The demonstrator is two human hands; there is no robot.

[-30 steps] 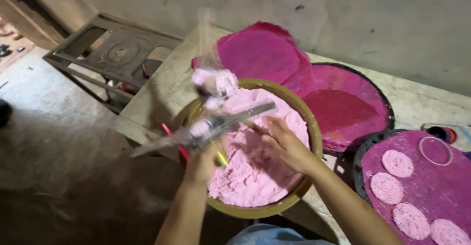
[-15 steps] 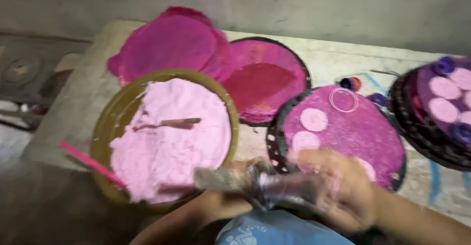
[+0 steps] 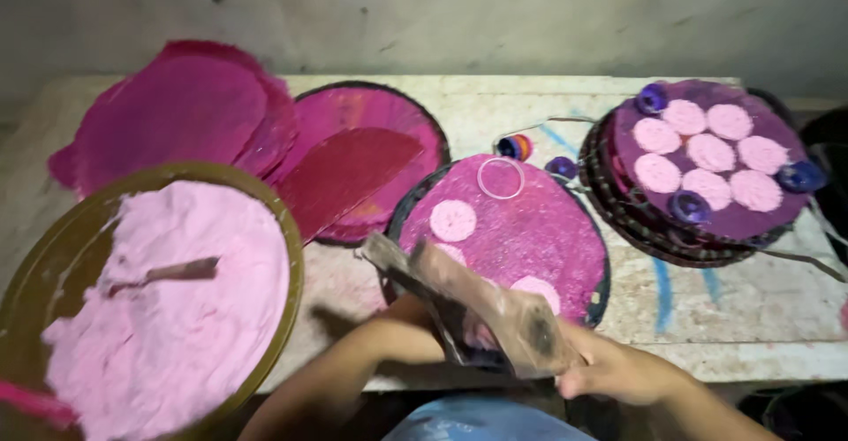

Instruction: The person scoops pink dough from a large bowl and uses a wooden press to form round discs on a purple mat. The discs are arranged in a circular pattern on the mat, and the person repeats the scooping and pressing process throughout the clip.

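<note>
My right hand (image 3: 618, 372) grips one end of a worn wooden tool (image 3: 481, 313), held tilted over the near edge of a round tray lined in magenta (image 3: 548, 229). My left forearm (image 3: 362, 357) reaches under the tool, and that hand is hidden behind it. On the tray lie pale pink discs (image 3: 453, 220) and a thin clear ring (image 3: 501, 178). To the left stands a big olive bowl (image 3: 291, 264) full of pink powder, with a spoon (image 3: 168, 273) lying in it.
A stack of round trays (image 3: 618, 203) at the right carries several pale pink discs (image 3: 707, 151) and blue caps (image 3: 802, 176). Behind the bowl lie magenta sheets (image 3: 177, 114) and a dark-rimmed tray (image 3: 389, 110). The white table (image 3: 751, 300) ends close to me; a wall stands behind.
The view has swung right from the powder bowl to the trays. My hands left the bowl and now hold the wooden tool over the middle tray's near edge.
</note>
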